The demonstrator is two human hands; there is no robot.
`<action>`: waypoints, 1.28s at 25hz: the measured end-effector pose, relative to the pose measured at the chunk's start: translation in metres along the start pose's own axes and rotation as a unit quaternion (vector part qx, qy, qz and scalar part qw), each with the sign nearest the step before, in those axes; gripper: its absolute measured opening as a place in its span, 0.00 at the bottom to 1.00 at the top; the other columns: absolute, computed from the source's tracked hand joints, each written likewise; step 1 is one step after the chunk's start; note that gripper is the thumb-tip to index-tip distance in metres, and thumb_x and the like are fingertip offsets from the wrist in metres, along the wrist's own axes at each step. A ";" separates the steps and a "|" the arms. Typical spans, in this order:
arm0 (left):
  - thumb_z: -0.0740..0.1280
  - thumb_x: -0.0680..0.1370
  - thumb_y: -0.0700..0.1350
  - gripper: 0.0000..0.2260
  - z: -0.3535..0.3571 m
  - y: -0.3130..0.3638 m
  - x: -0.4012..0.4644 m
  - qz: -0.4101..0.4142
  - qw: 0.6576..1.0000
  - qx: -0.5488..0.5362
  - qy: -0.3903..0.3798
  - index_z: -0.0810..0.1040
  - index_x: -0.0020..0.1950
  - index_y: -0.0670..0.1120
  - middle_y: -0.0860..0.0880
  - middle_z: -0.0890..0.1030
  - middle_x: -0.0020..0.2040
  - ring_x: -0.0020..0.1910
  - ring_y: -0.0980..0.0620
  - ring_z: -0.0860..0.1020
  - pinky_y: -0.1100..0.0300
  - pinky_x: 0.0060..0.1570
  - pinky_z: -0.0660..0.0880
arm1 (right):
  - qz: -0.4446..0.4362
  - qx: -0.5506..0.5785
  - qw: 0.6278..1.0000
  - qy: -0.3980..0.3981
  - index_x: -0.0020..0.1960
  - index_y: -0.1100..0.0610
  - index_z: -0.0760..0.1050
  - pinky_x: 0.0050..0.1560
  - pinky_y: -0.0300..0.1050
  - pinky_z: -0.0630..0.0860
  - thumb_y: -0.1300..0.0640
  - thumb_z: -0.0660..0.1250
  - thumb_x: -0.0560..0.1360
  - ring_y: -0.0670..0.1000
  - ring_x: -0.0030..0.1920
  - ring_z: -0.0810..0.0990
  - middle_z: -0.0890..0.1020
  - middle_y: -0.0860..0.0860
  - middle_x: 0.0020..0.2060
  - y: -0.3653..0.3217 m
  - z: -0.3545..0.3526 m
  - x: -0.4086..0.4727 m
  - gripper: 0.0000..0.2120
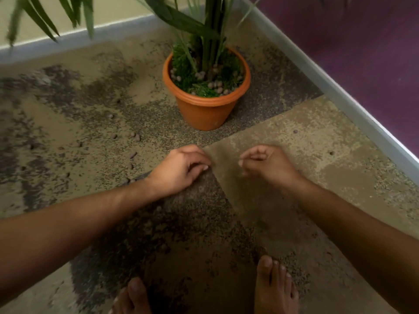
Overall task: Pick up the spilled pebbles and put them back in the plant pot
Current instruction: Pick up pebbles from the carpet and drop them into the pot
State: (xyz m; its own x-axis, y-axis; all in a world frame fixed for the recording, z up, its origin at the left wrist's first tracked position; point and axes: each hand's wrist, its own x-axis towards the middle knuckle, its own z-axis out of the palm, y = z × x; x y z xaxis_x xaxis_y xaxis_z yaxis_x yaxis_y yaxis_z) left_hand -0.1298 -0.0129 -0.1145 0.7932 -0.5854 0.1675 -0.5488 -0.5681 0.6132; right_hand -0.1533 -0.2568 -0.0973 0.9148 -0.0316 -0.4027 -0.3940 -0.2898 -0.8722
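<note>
An orange plant pot (pixel 205 109) stands on the floor near the corner, holding a green plant (pixel 208 37) and several brown pebbles (pixel 216 87) on its soil. Spilled pebbles (pixel 137 137) lie scattered on the dusty floor to the pot's left and front-left, with a few more pebbles (pixel 295 131) to the right. My left hand (pixel 181 168) rests low on the floor in front of the pot, fingers curled under. My right hand (pixel 265 162) hovers beside it with fingers pinched together; whether either hand holds a pebble is hidden.
The floor (pixel 306 177) is patchy tan and dark grit. A grey skirting (pixel 340 91) runs along the purple wall on the right and the pale wall at the back. My bare feet (pixel 275 288) stand at the bottom edge. Palm leaves (pixel 45 17) hang at top left.
</note>
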 end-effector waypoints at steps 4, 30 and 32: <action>0.72 0.74 0.41 0.05 -0.035 0.007 0.032 -0.018 0.991 -0.015 0.134 0.84 0.49 0.45 0.51 0.81 0.47 0.47 0.59 0.78 0.72 0.49 0.72 | -0.070 0.136 0.988 0.025 0.47 0.61 0.80 0.38 0.41 0.81 0.65 0.73 0.72 0.50 0.34 0.83 0.83 0.57 0.37 -0.062 0.003 0.019 0.05; 0.66 0.77 0.50 0.13 0.016 0.060 0.084 0.276 0.922 0.076 -0.262 0.77 0.60 0.46 0.47 0.77 0.59 0.57 0.49 0.76 0.51 0.55 0.76 | 0.013 -0.310 0.937 0.163 0.59 0.55 0.81 0.55 0.40 0.72 0.56 0.69 0.76 0.54 0.53 0.82 0.84 0.53 0.52 0.068 -0.112 -0.004 0.12; 0.66 0.77 0.50 0.17 0.057 0.075 0.078 0.265 0.910 0.060 -0.312 0.76 0.65 0.48 0.46 0.74 0.64 0.63 0.47 0.73 0.54 0.63 0.71 | 0.004 -0.368 0.923 0.112 0.61 0.54 0.79 0.54 0.41 0.71 0.55 0.69 0.76 0.56 0.55 0.79 0.82 0.54 0.55 0.082 -0.107 -0.011 0.15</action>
State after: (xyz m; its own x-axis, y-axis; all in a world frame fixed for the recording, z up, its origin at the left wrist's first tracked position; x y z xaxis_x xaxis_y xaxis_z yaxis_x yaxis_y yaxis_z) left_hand -0.1243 -0.1342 -0.0999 0.1243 -0.9891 -0.0786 -0.8654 -0.1468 0.4791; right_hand -0.1859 -0.3828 -0.1344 0.9401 -0.2094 -0.2688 -0.3086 -0.8579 -0.4108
